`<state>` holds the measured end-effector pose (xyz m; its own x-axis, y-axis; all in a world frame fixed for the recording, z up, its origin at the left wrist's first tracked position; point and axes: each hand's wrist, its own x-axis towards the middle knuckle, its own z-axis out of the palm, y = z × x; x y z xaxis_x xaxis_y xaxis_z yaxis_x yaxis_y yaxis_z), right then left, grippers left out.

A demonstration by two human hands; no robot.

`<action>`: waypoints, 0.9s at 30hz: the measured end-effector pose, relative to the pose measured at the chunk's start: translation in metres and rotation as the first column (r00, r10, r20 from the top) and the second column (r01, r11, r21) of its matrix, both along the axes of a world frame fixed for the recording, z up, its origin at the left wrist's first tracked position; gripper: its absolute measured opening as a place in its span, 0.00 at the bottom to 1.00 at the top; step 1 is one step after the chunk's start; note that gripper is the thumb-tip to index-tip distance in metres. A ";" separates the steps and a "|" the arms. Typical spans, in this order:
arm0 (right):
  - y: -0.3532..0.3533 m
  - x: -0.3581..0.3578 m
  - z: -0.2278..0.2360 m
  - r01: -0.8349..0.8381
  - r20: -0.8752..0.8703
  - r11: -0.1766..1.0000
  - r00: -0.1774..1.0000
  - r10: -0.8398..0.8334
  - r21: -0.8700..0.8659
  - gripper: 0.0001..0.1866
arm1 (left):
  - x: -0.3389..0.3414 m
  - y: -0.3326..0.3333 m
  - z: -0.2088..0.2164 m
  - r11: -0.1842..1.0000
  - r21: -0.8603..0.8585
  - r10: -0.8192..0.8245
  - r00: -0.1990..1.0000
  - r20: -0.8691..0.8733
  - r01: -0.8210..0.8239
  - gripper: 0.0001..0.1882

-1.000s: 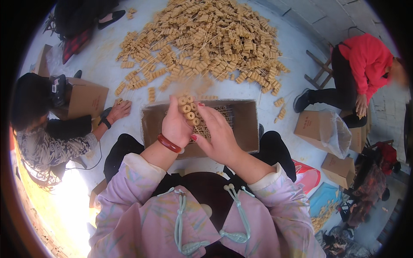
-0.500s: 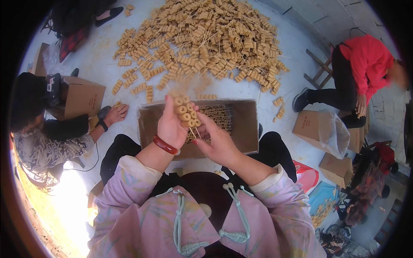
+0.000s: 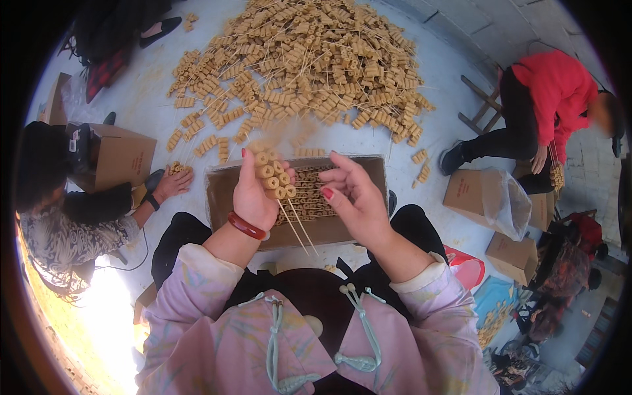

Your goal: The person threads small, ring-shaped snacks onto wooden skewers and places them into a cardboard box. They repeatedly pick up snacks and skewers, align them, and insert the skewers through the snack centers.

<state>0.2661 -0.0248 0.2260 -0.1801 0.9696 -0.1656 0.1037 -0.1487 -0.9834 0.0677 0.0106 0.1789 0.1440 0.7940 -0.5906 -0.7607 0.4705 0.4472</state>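
My left hand (image 3: pixel 255 207), with a reddish-brown bangle at its wrist, holds a pair of skewers (image 3: pixel 272 174) threaded with tan, ring-shaped rolls. Their two bare sticks point down toward me. To the right, my right hand (image 3: pixel 363 204) is apart from the skewers, its fingers loosely spread and holding nothing. Below both hands, an open cardboard box (image 3: pixel 224 220) stands between my knees. Rows of similar skewered rolls (image 3: pixel 315 209) lie inside it, partly covered by my hands.
Beyond the box rises a large heap of skewered rolls (image 3: pixel 316 66), with loose ones at its edges. A person at left (image 3: pixel 79 227) reaches to rolls on the floor beside a carton (image 3: pixel 122 158). At right, a person in red (image 3: pixel 553 85) holds skewers near a plastic-lined carton (image 3: pixel 471 197).
My right hand has let go of the skewers and moved right, its fingers opening. The skewers stay in my left hand, their sticks now in full view. The person in red has raised skewers.
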 end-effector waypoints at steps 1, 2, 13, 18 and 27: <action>0.017 0.020 -0.002 0.091 -0.166 0.996 0.982 -0.091 -0.009 0.28 | -0.003 0.002 -0.001 1.000 0.018 -0.004 1.000 -0.015 0.005 0.31; 0.035 0.046 -0.004 0.141 -0.214 0.990 0.968 -0.133 0.025 0.25 | -0.004 0.004 -0.001 1.000 0.010 -0.004 0.999 -0.046 0.005 0.31; 0.204 0.182 -0.248 0.344 -0.065 0.740 0.885 -0.462 -0.578 0.17 | 0.004 0.011 -0.002 0.996 -0.064 0.045 0.969 -0.241 -0.062 0.28; 0.244 0.164 -0.322 0.456 -0.078 0.630 0.769 -0.634 -0.629 0.20 | 0.002 0.027 -0.011 0.986 -0.117 0.077 0.945 -0.317 -0.120 0.29; 0.232 0.169 -0.314 0.565 -0.171 0.657 0.679 -0.714 -0.499 0.17 | 0.001 0.029 -0.004 0.989 -0.112 0.062 0.956 -0.287 -0.098 0.27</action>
